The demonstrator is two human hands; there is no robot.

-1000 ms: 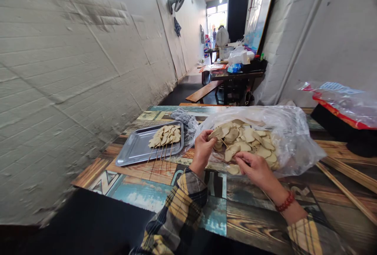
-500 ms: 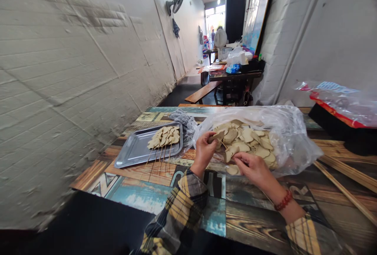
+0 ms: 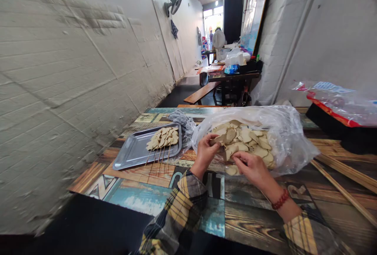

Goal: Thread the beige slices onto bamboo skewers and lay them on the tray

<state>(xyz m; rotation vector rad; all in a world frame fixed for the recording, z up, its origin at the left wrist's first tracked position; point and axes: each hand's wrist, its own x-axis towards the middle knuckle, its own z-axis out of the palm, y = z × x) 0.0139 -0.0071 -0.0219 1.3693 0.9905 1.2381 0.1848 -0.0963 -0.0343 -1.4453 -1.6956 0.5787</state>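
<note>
My left hand (image 3: 205, 153) is closed, pinching a thin beige food slice at the near side of a clear plastic bag (image 3: 290, 129). Close beside it, my right hand (image 3: 255, 168) is closed on a thin wooden skewer, mostly hidden under the hand. One beige slice (image 3: 229, 151) sits at the right fingertips, with the skewer's tip showing past it towards the left hand. A heap of similar slices (image 3: 247, 135) fills the open bag. To the left, a metal tray (image 3: 126, 155) holds several loaded skewers (image 3: 162, 138), their bare sticks jutting over its near edge.
Crumpled grey plastic (image 3: 183, 119) lies between tray and bag. Long wooden sticks (image 3: 347, 170) rest at the table's right side, before a black container with red-edged plastic packaging (image 3: 338, 105). Beyond the patterned table (image 3: 138, 196) stand a bench (image 3: 202, 92) and another cluttered table.
My left hand has dipped slightly, bringing its slice closer to the skewer tip and my right hand. The right hand has barely moved; the view has shifted a little.
</note>
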